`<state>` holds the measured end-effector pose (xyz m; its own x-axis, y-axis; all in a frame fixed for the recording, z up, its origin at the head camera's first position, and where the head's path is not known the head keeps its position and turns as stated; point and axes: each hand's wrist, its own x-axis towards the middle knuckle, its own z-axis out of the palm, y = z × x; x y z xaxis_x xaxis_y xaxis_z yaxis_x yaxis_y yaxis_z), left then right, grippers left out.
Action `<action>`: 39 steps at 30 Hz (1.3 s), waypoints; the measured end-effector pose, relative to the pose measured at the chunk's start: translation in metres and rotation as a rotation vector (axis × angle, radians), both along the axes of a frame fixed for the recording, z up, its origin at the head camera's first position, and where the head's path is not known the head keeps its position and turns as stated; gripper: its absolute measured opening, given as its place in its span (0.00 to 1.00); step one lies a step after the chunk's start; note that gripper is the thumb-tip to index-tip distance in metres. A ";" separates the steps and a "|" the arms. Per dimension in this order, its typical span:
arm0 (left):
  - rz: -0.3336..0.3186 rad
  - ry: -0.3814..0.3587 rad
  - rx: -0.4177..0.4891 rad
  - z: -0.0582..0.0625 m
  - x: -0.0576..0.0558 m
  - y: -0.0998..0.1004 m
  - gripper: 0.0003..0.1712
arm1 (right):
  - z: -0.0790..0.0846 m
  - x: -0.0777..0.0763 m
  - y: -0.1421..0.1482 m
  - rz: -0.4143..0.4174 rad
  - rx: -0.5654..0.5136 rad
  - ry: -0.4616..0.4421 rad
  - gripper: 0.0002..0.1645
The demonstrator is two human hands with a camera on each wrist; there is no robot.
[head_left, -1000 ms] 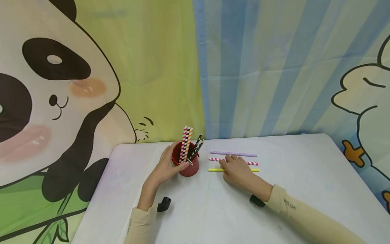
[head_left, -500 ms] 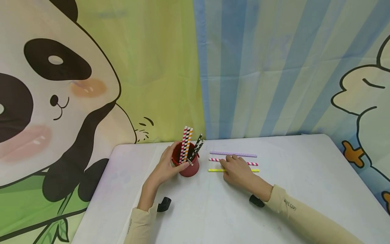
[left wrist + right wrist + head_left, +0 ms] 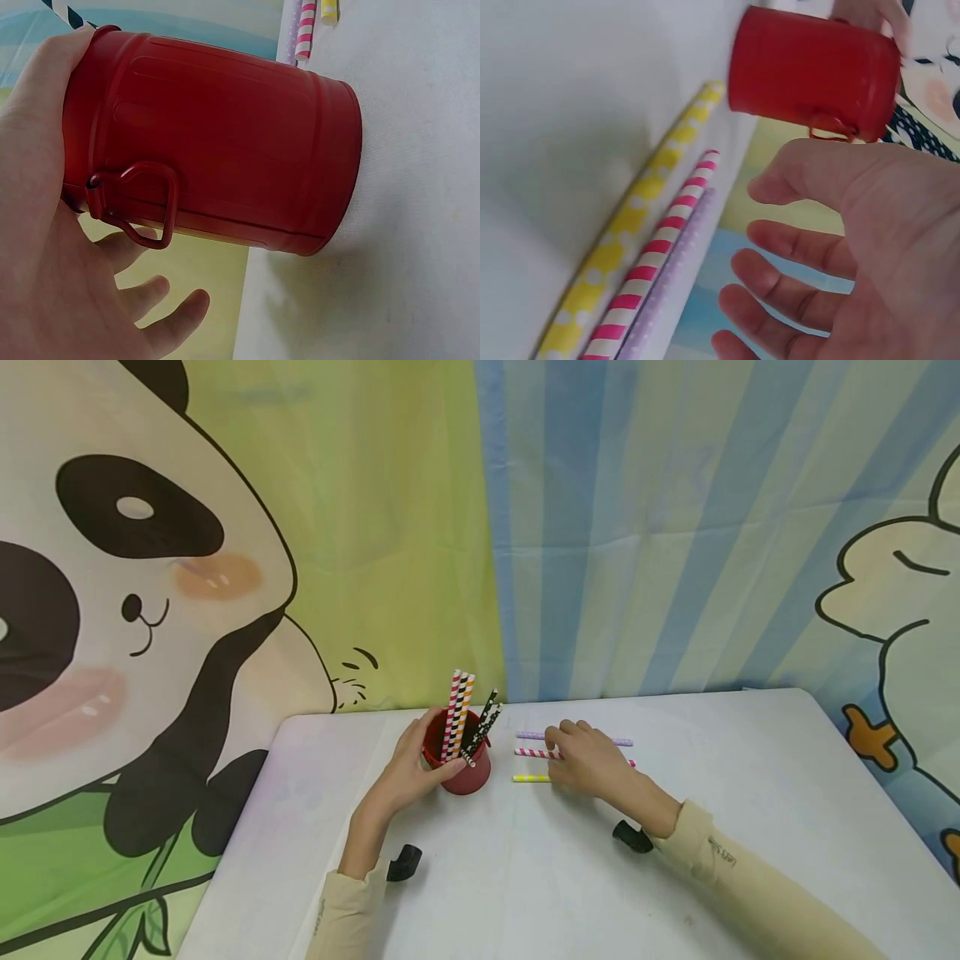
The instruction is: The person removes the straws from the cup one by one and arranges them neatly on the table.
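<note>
A small red bucket [image 3: 466, 782] stands on the white table in the head view, gripped near its rim by my left hand [image 3: 408, 772]. The left wrist view shows its wire handle [image 3: 142, 202] and the thumb along the rim. Several patterned paper straws [image 3: 459, 718] stick out of it, some striped, others black with white spots. My right hand [image 3: 588, 762] hovers over three straws lying side by side: a purple one [image 3: 529, 736], a pink-and-white striped one [image 3: 656, 247] and a yellow one with white dots [image 3: 622, 232]. Its thumb and fingers are apart, holding nothing.
The white table [image 3: 495, 877] ends at a cloth backdrop [image 3: 570, 527] close behind the bucket and straws. Black wrist-mounted pieces [image 3: 405, 862] protrude beside both sleeves.
My right hand has risen slightly off the straws and moved a little away from me, over the purple straw. My left hand and the bucket have stayed still.
</note>
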<state>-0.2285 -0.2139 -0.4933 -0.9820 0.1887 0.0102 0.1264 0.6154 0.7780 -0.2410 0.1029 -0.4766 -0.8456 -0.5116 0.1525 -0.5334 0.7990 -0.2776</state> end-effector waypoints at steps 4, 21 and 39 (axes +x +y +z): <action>-0.006 0.001 0.000 0.000 0.000 0.001 0.53 | 0.011 -0.008 0.002 0.006 -0.098 -0.075 0.11; -0.004 0.002 0.005 0.002 0.001 0.000 0.52 | 0.017 -0.043 -0.027 -0.099 -0.754 -0.334 0.11; -0.005 0.002 0.020 0.002 0.001 0.000 0.52 | 0.004 -0.069 -0.072 0.025 -0.948 -0.558 0.16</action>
<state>-0.2279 -0.2143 -0.4916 -0.9810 0.1931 0.0164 0.1312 0.5995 0.7896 -0.3096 0.0308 -0.4725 -0.9087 -0.4073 0.0918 -0.1551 0.1251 -0.9799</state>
